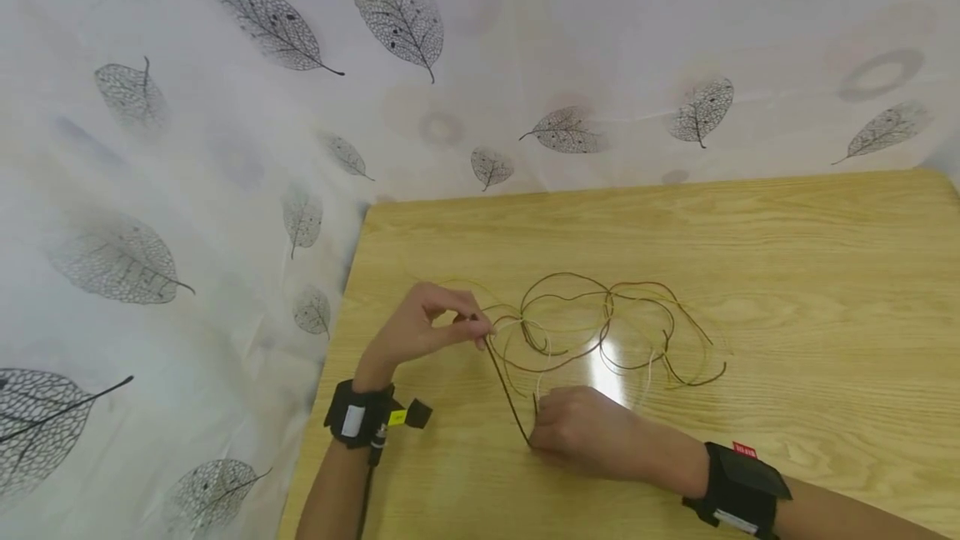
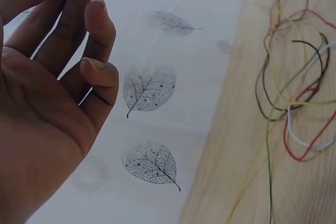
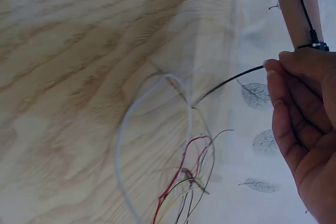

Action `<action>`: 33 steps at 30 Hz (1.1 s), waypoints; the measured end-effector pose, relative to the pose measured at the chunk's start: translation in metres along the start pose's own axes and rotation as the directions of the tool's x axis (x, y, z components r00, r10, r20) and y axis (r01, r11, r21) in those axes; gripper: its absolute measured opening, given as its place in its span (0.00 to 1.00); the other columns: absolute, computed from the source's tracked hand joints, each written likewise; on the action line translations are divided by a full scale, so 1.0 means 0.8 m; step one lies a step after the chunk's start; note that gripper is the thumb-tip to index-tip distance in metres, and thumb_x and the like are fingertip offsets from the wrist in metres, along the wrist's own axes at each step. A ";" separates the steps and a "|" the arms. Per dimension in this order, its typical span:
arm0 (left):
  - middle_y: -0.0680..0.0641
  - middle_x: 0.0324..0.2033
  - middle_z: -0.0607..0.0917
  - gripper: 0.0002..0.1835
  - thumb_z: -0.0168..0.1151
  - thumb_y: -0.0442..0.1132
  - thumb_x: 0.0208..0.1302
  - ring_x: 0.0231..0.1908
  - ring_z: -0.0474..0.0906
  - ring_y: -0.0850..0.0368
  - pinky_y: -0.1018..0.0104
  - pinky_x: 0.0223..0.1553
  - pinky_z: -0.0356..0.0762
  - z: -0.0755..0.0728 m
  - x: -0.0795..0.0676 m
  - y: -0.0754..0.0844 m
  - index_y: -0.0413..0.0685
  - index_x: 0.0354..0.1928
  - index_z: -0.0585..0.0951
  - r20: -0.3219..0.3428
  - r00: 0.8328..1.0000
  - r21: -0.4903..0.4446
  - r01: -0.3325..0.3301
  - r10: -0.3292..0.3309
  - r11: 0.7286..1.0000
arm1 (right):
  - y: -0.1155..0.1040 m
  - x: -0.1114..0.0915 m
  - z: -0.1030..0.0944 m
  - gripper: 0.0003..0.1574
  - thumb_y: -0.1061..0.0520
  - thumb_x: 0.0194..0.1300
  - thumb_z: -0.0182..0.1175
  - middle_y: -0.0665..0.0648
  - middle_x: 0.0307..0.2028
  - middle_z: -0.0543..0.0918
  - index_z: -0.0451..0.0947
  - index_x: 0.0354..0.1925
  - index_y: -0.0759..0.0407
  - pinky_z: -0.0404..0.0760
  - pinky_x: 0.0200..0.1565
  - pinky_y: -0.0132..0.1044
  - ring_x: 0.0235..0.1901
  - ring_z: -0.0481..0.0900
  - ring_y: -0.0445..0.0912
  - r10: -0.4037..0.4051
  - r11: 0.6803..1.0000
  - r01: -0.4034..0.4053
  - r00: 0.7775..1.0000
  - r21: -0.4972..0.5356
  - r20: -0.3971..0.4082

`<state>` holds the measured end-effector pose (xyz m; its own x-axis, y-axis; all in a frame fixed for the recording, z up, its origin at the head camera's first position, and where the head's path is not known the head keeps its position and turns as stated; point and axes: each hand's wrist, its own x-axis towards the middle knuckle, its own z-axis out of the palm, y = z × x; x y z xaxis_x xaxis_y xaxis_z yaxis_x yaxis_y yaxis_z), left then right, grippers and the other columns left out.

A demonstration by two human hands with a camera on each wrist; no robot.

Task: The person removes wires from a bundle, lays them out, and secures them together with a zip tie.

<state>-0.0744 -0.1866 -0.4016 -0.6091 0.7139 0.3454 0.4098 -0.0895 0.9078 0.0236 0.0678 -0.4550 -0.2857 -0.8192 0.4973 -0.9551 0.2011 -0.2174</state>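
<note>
- A worktop (image 1: 825,315) with pale yellow wood grain is filling the lower right of the head view, its glossy surface reflecting a bright patch of light near the wires.
- A whitish sheet (image 1: 247,132) printed with grey leaf skeletons is hanging behind the worktop and along its left side; faint rings and blotches are showing on it.
- A loose tangle of wires (image 1: 609,294), including red, yellow, green and brown ones, is lying on the worktop beyond the hands, and a white wire (image 3: 117,150) is looping beside it.
- A dark wire (image 1: 508,394) is stretching between the two hands, above the worktop's near left part.
- The left hand (image 1: 412,327) is pinching its upper end, thumb and index fingertips together.
- The right hand (image 1: 588,432) is gripping it lower down, fingers (image 1: 551,423) clamped on it, a short length sticking up beside them.
- Black bands are circling both wrists.
</note>
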 end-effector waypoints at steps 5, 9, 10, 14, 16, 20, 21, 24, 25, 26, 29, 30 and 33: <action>0.45 0.27 0.88 0.08 0.62 0.19 0.59 0.28 0.82 0.54 0.65 0.26 0.76 0.001 0.001 -0.001 0.34 0.34 0.87 -0.003 1.000 0.071 0.029 -0.029 0.997 | 0.013 -0.014 0.007 0.19 0.57 0.46 0.72 0.41 0.15 0.73 0.70 0.14 0.48 0.73 0.19 0.31 0.17 0.69 0.38 0.086 0.996 -0.083 0.994 -0.044 0.067; 0.44 0.26 0.88 0.08 0.62 0.18 0.58 0.25 0.80 0.57 0.65 0.22 0.71 0.004 0.007 0.009 0.33 0.34 0.86 -0.011 0.999 0.114 0.035 -0.034 0.993 | 0.018 -0.020 0.008 0.19 0.58 0.47 0.72 0.41 0.14 0.71 0.71 0.14 0.48 0.72 0.19 0.31 0.17 0.69 0.37 0.142 0.990 -0.139 0.983 -0.039 0.119; 0.43 0.26 0.88 0.09 0.62 0.17 0.57 0.25 0.80 0.57 0.64 0.22 0.71 0.005 0.009 0.014 0.33 0.34 0.86 -0.013 0.999 0.120 0.037 -0.036 0.992 | 0.017 -0.020 0.006 0.18 0.58 0.47 0.72 0.40 0.14 0.71 0.71 0.14 0.47 0.72 0.19 0.30 0.17 0.68 0.36 0.151 0.989 -0.150 0.980 -0.018 0.127; 0.42 0.25 0.87 0.12 0.61 0.15 0.56 0.25 0.79 0.60 0.64 0.23 0.71 0.004 0.015 0.028 0.35 0.34 0.87 -0.023 0.999 0.151 0.035 -0.032 0.988 | 0.007 -0.013 -0.002 0.17 0.60 0.49 0.70 0.39 0.15 0.72 0.73 0.15 0.47 0.72 0.20 0.28 0.18 0.66 0.34 0.127 0.988 -0.134 0.988 0.073 0.083; 0.43 0.25 0.87 0.11 0.61 0.16 0.57 0.26 0.80 0.60 0.64 0.24 0.70 0.001 0.016 0.033 0.35 0.35 0.87 -0.034 0.999 0.152 0.022 -0.017 0.988 | 0.001 -0.006 -0.007 0.14 0.60 0.49 0.70 0.38 0.16 0.76 0.77 0.17 0.47 0.74 0.22 0.27 0.18 0.69 0.34 0.106 0.989 -0.109 0.994 0.098 0.028; 0.42 0.26 0.87 0.05 0.62 0.24 0.64 0.27 0.80 0.58 0.65 0.24 0.69 -0.008 0.015 0.043 0.32 0.35 0.86 -0.054 0.998 0.124 -0.028 0.035 0.992 | -0.008 0.011 -0.014 0.09 0.61 0.49 0.71 0.39 0.20 0.81 0.82 0.21 0.48 0.78 0.24 0.28 0.21 0.75 0.35 0.055 0.993 -0.046 0.995 0.107 -0.088; 0.41 0.26 0.87 0.06 0.62 0.27 0.65 0.27 0.80 0.57 0.65 0.24 0.69 -0.010 0.015 0.046 0.31 0.35 0.86 -0.059 0.997 0.115 -0.043 0.050 0.992 | -0.009 0.015 -0.014 0.09 0.61 0.48 0.71 0.40 0.20 0.81 0.82 0.21 0.49 0.78 0.24 0.28 0.22 0.75 0.35 0.045 0.994 -0.034 0.993 0.102 -0.109; 0.39 0.25 0.86 0.10 0.62 0.32 0.67 0.27 0.80 0.55 0.63 0.23 0.71 -0.015 0.013 0.050 0.29 0.34 0.85 -0.068 0.995 0.091 -0.070 0.076 0.993 | -0.013 0.023 -0.012 0.10 0.61 0.47 0.71 0.41 0.18 0.78 0.79 0.20 0.49 0.76 0.22 0.28 0.20 0.72 0.36 0.031 0.998 -0.022 0.990 0.067 -0.135; 0.39 0.25 0.86 0.10 0.62 0.32 0.67 0.26 0.80 0.54 0.63 0.23 0.71 -0.016 0.012 0.050 0.28 0.34 0.85 -0.071 0.995 0.087 -0.069 0.075 0.994 | -0.014 0.025 -0.009 0.11 0.60 0.47 0.71 0.41 0.17 0.76 0.78 0.19 0.49 0.74 0.21 0.28 0.19 0.71 0.36 0.042 0.998 -0.035 0.990 0.058 -0.132; 0.40 0.25 0.86 0.09 0.62 0.31 0.66 0.26 0.79 0.54 0.62 0.23 0.71 -0.016 0.011 0.050 0.29 0.34 0.85 -0.073 0.995 0.090 -0.063 0.069 0.994 | -0.014 0.027 -0.006 0.12 0.60 0.46 0.70 0.41 0.16 0.74 0.76 0.18 0.49 0.73 0.20 0.28 0.18 0.69 0.36 0.055 0.998 -0.049 0.990 0.045 -0.130; 0.42 0.26 0.87 0.05 0.63 0.24 0.62 0.25 0.76 0.56 0.63 0.24 0.69 -0.017 0.005 0.043 0.32 0.35 0.86 -0.075 0.997 0.114 -0.016 0.024 0.993 | -0.018 0.031 0.009 0.15 0.61 0.41 0.68 0.42 0.13 0.69 0.71 0.15 0.48 0.67 0.16 0.28 0.14 0.63 0.35 0.116 0.993 -0.112 0.985 0.035 -0.131; 0.43 0.26 0.87 0.06 0.63 0.22 0.61 0.24 0.75 0.57 0.63 0.24 0.69 -0.017 0.002 0.039 0.34 0.36 0.87 -0.075 0.997 0.128 0.000 0.010 0.992 | -0.020 0.032 0.014 0.16 0.61 0.39 0.67 0.41 0.12 0.66 0.68 0.14 0.48 0.64 0.15 0.27 0.14 0.60 0.35 0.137 0.990 -0.134 0.982 0.038 -0.128; 0.47 0.27 0.88 0.11 0.62 0.19 0.58 0.25 0.76 0.59 0.66 0.25 0.68 -0.018 -0.004 0.028 0.38 0.37 0.88 -0.071 0.997 0.165 0.033 -0.021 0.986 | -0.026 0.033 0.027 0.18 0.62 0.35 0.64 0.41 0.11 0.61 0.63 0.13 0.48 0.57 0.13 0.25 0.12 0.55 0.34 0.195 0.980 -0.190 0.972 0.050 -0.132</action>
<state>-0.0730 -0.2011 -0.3794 -0.6646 0.6642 0.3423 0.4961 0.0497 0.8668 0.0377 0.0300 -0.4554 -0.4744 -0.6860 0.5517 -0.8782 0.3258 -0.3501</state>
